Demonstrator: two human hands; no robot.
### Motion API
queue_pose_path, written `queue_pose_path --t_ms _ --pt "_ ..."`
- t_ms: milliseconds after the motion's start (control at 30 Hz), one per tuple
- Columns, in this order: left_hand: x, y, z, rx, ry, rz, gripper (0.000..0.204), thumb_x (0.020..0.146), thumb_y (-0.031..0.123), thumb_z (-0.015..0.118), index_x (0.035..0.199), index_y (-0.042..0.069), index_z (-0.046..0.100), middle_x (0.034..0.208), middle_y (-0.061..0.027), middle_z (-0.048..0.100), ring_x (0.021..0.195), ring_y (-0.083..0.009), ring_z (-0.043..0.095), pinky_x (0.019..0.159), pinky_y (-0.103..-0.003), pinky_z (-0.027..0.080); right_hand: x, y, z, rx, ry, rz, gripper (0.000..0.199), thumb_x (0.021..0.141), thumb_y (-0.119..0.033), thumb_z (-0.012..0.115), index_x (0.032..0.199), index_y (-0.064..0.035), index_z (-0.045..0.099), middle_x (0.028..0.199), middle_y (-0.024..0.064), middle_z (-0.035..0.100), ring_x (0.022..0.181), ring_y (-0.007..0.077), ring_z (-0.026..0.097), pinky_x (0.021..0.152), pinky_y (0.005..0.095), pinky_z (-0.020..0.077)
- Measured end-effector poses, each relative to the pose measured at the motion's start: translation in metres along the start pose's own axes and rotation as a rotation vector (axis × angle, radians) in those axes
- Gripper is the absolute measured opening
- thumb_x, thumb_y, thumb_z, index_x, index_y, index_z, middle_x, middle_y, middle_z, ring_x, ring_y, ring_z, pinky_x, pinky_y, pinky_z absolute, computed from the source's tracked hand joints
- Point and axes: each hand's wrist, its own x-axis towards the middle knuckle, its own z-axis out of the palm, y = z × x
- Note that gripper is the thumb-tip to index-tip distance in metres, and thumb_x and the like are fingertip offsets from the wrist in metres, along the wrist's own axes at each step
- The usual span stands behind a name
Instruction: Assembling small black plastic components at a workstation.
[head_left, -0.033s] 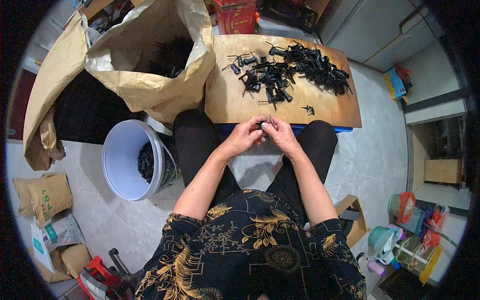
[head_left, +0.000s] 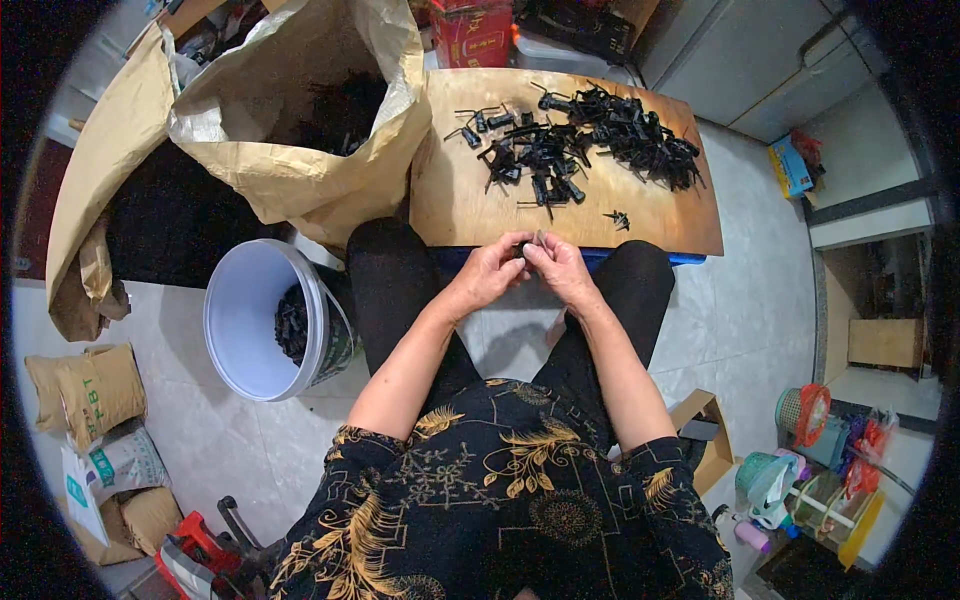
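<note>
Pinching is done by both hands at once, which are brought close together above the gap between the knees. A small black part is gripped between the bent fingertips of the left hand and the thumb and fingers of the right hand. Most of it is covered, so its condition cannot be judged. Something thin and pale is seen at the right fingertips, but what it is cannot be made out.

Just beyond the hands, a stained wooden board is well covered toward its far side. A little spiky black piece is set apart on it; behind, a looser cluster of pronged black plastic fittings is spread beside a denser pile.

To the left of the legs, a white bucket is partly filled with black pieces. Farther off, more dark pieces are held in a large open paper sack.

The handling is judged to be only partway through: one part is in the fingers and many fittings are left lying on the board. Which of the heaps, the bucket's contents or the sack's contents are finished cannot be told.
</note>
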Motion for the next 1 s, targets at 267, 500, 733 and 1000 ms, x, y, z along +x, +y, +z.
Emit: queue_pose_path --t_ms 267,500,733,1000 --pt "0.006 0.001 0.002 0.151 0.189 0.093 0.037 0.087 0.006 0.045 0.123 0.000 0.040 0.086 -0.0064 0.055 0.072 -0.0096 0.052 0.060 -0.022 0.047 -0.005 -0.015 0.011 0.117 0.021 0.315 0.026 0.093 -0.033 0.039 0.089 -0.0095 0.048 0.054 -0.0056 0.037 0.041 0.0027 0.027 0.036 0.0183 0.0215" --pt "0.008 0.008 0.005 0.128 0.215 0.041 0.037 0.089 0.008 0.045 0.125 0.002 0.039 0.089 -0.0068 0.056 0.073 -0.0098 0.052 0.064 -0.023 0.046 0.001 -0.018 0.014 0.147 0.045 0.364 0.028 0.093 -0.030 0.040 0.109 -0.0074 0.045 0.055 -0.0055 0.039 0.041 0.0034 0.031 0.034 0.0181 0.0227" --pt "0.010 -0.002 0.005 0.319 0.327 0.140 0.035 0.087 0.007 0.047 0.122 0.002 0.044 0.091 -0.0091 0.059 0.076 -0.0115 0.054 0.065 -0.024 0.047 0.009 -0.013 0.015 0.138 0.058 0.428 0.025 0.092 -0.029 0.041 0.107 -0.0098 0.046 0.053 -0.0061 0.035 0.040 0.0031 0.028 0.035 0.0188 0.0214" --pt "0.019 -0.006 0.003 0.522 0.370 0.185 0.036 0.085 0.006 0.047 0.121 0.005 0.045 0.092 -0.0114 0.061 0.078 -0.0150 0.058 0.068 -0.026 0.047 0.023 0.008 0.006 -0.033 -0.011 0.400 0.020 0.091 -0.024 0.044 0.100 -0.0066 0.047 0.060 -0.0030 0.044 0.048 0.0048 0.039 0.037 0.0207 0.0303"
